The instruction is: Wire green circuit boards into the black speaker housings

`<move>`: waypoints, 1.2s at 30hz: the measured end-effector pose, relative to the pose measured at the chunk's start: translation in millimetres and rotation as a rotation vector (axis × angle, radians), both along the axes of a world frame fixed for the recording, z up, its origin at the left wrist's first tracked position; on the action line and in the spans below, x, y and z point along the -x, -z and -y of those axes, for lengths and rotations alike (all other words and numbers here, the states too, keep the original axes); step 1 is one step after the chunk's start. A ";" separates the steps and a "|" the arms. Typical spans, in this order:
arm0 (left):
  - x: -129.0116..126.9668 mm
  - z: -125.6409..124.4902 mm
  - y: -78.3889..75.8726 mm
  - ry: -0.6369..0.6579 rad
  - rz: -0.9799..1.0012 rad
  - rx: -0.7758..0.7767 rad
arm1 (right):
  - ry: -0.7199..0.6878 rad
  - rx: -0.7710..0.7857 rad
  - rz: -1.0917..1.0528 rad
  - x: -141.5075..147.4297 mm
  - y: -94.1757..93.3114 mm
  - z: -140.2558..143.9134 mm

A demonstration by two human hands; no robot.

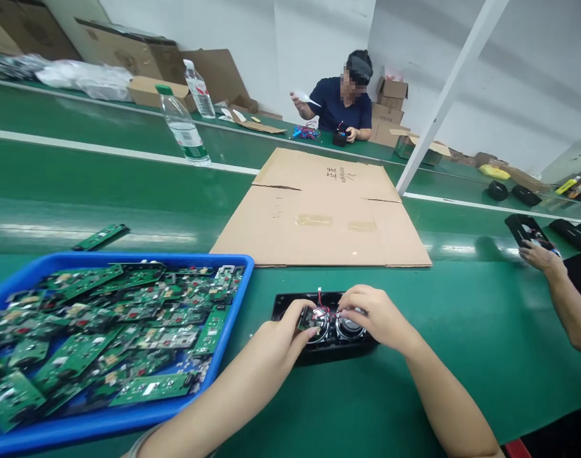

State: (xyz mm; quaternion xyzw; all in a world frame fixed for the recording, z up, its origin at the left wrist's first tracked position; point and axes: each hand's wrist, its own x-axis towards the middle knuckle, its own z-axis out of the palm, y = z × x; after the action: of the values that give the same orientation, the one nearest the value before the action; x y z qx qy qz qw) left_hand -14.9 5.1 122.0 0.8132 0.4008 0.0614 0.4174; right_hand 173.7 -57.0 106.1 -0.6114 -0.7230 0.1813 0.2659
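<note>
I count one black speaker housing (335,353) on the green bench (443,331), two round drivers (351,328) inside. Left hand (281,334) pinches one small circuit board (305,320) above it. Right hand (376,315): fingers bent at red wires (324,310); cannot tell if gripping. One blue tray (241,294), boards uncountable; one loose board (102,237) beyond.

Green bench (443,318) under a blue tray (128,416), flat cardboard (323,210), black speaker housing (338,354).
</note>
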 end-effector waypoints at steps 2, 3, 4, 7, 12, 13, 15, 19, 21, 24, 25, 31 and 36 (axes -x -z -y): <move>0.2 -1.9 3.2 -0.007 0.021 0.040 | -0.058 0.004 -0.097 6.1 5.9 -3.3; 0.6 -3.1 4.7 -0.017 0.042 0.069 | -0.062 0.016 -0.128 9.3 9.3 -4.6; 1.0 -4.2 6.0 -0.029 0.067 0.098 | -0.053 0.022 -0.150 12.4 12.7 -5.7; 1.9 -6.3 8.7 -0.055 0.133 0.162 | 0.005 -0.021 -0.178 19.8 20.9 -7.1; 1.8 -5.6 10.3 -0.050 0.142 0.071 | -0.042 -0.102 -0.082 26.1 22.0 -4.1; 1.6 -5.3 10.4 -0.044 0.125 0.045 | -0.039 -0.101 -0.056 27.1 21.7 -3.2; 0.9 -4.8 10.4 -0.029 0.088 0.007 | -0.011 -0.096 0.002 29.1 22.3 -1.9; -1.8 -4.5 10.7 -0.003 0.023 -0.036 | 0.006 -0.138 0.160 32.4 27.9 -1.0; -3.6 -4.3 12.1 0.006 0.014 -0.050 | -0.005 -0.212 0.265 34.5 30.9 -0.9; -5.8 -3.2 15.5 0.020 0.028 -0.066 | -0.008 -0.349 0.413 38.1 33.9 0.1; -6.3 -2.7 16.5 0.023 0.036 -0.066 | -0.001 -0.382 0.443 38.9 34.4 0.6; -3.5 -2.2 11.4 0.035 0.125 -0.044 | 0.000 -0.190 0.189 34.1 30.8 1.5; -0.4 -6.4 2.6 0.119 0.168 -0.017 | 0.090 0.105 -0.089 29.6 24.2 -2.6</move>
State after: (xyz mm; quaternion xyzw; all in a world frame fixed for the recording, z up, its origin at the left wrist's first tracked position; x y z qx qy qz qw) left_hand -14.5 11.6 119.5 0.8311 0.3149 0.1075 0.4456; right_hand 144.1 -54.4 81.9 -0.6476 -0.6718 0.2340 0.2731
